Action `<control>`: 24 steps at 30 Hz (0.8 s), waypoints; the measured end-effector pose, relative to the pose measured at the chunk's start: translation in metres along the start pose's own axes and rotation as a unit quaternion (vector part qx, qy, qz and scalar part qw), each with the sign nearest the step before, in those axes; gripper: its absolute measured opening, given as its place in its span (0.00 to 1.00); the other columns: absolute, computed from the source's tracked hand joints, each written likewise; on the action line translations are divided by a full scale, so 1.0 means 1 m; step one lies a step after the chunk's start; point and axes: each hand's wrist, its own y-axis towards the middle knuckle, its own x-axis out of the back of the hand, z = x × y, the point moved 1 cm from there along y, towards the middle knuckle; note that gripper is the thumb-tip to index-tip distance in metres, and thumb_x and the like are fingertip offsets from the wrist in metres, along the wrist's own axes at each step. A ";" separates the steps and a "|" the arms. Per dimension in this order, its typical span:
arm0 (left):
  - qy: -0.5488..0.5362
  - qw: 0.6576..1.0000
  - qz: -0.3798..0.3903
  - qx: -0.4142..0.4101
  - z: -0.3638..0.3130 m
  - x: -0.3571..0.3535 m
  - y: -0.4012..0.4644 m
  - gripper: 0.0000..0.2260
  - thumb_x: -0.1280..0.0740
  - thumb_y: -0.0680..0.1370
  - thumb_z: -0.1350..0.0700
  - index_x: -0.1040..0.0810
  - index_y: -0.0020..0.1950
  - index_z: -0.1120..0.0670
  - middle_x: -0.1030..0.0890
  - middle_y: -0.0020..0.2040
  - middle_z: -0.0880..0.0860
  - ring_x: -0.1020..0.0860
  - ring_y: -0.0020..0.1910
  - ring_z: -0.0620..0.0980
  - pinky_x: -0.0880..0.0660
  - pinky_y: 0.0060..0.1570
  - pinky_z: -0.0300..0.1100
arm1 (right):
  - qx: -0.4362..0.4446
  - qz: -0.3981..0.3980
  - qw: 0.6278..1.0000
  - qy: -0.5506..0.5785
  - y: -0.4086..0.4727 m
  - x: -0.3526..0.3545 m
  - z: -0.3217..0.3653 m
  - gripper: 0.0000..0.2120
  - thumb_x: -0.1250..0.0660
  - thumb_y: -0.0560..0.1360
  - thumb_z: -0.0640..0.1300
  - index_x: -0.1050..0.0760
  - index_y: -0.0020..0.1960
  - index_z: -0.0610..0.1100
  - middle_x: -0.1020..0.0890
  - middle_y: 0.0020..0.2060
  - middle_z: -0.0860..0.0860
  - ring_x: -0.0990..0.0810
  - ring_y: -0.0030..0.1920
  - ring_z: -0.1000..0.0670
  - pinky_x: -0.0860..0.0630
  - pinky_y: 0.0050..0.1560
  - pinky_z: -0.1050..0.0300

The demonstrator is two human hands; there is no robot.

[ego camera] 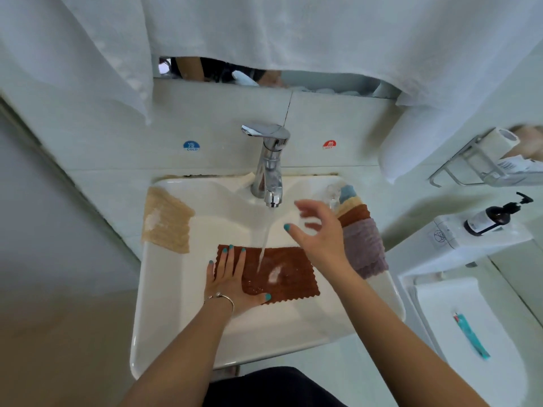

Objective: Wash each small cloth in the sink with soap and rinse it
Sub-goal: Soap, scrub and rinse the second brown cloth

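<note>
Head view shows the left hand (227, 282) lying flat, fingers straight and spread, on the left end of the brown cloth (276, 274). It pins the cloth to the floor of the sink (164, 289), probably so the running water cannot push it about. The cloth lies spread out directly below the tap (269, 165), and the stream (264, 239) lands near its middle, just beside a pale patch that looks like soap. The right hand (316, 230) hovers above the cloth to the right of the tap's stream, fingers loosely spread and holding nothing. It touches neither cloth nor tap.

Left of the tap, a beige cloth (166, 220) hangs over the sink's rim, with a whitish smear on it. Right of the tap, a stack of folded cloths (360, 230) in blue, yellow, brown and mauve rests on the rim, apparently waiting their turn. Further right of the tap, well apart, a dark pump bottle (493, 217) stands on a white ledge.
</note>
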 end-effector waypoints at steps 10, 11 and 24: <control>0.042 0.999 0.031 0.006 0.034 0.011 -0.005 0.56 0.41 0.64 0.22 0.72 0.75 0.46 0.75 0.74 0.51 0.74 0.73 0.46 0.72 0.71 0.56 | -0.080 0.353 0.855 -0.372 -0.028 -0.046 -0.112 0.43 0.36 0.76 0.62 0.56 0.80 0.50 0.55 0.80 0.52 0.57 0.79 0.47 0.49 0.77 0.43; 0.052 0.998 0.040 0.013 0.038 0.014 -0.005 0.56 0.40 0.65 0.22 0.73 0.75 0.46 0.74 0.75 0.52 0.74 0.73 0.46 0.72 0.71 0.56 | -0.067 0.368 0.842 -0.389 -0.028 -0.051 -0.112 0.43 0.38 0.77 0.63 0.58 0.80 0.50 0.57 0.79 0.53 0.59 0.79 0.47 0.51 0.77 0.43; 0.112 0.988 0.098 0.042 0.048 0.025 -0.005 0.56 0.40 0.67 0.23 0.73 0.75 0.49 0.74 0.75 0.55 0.72 0.74 0.53 0.66 0.73 0.57 | -0.032 0.404 0.758 -0.512 -0.038 -0.065 -0.117 0.41 0.55 0.77 0.70 0.68 0.78 0.49 0.65 0.78 0.54 0.65 0.78 0.50 0.64 0.75 0.38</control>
